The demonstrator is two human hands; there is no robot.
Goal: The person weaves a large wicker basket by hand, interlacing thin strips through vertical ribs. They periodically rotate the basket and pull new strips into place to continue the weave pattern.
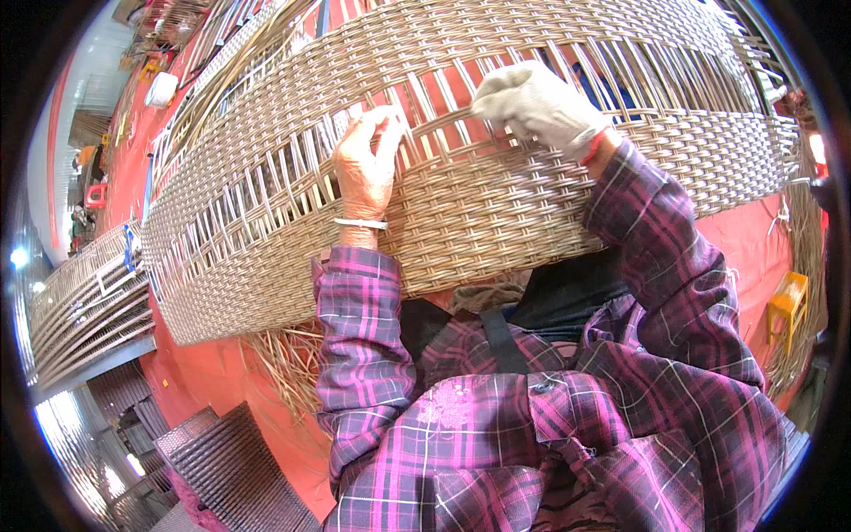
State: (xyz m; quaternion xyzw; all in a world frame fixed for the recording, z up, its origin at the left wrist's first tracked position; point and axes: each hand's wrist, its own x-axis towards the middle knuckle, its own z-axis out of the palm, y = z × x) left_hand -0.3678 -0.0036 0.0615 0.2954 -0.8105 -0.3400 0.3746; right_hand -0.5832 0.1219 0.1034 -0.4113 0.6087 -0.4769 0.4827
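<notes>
Two hands work one woven wicker panel (496,204) before the seated person: the gloved right hand (541,105) is closed on one strand (443,122); I cannot tell whether the bare left hand (365,164) grips anything. One yellow stool (787,306) stands rightward on the red floor (199,381).

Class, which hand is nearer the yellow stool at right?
Right: in the picture, the right hand is above and left of the stool; the left hand is farther left.
</notes>
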